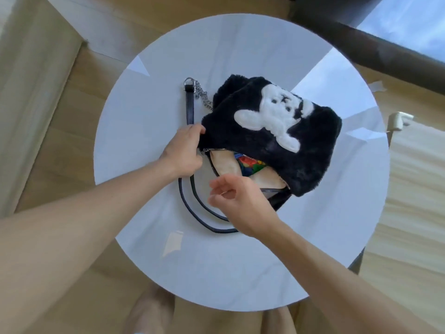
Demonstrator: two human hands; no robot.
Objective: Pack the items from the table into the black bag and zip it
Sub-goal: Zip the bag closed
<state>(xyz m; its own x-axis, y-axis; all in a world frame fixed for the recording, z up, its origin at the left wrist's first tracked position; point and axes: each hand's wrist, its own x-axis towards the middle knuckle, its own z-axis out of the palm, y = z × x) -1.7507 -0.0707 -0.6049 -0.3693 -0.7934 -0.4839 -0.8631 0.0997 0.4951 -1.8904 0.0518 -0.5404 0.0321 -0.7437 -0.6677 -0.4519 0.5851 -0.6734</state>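
1. Pinches the black bag (301,150) with left hand (184,150), at the corner beside the zip (213,164).
2. Hovers right hand (240,201), loosely curled, empty, just above the mouth, with coloured items (250,165) just beyond its fingertips.
3. Seems at zipping; calls for finding the slider, pulling away from left grip.

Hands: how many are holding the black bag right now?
1. The left hand grips a furry corner of the black bag at the zip's end; the right hand hovers by its open mouth, fingers loosely curled, nothing visibly held.
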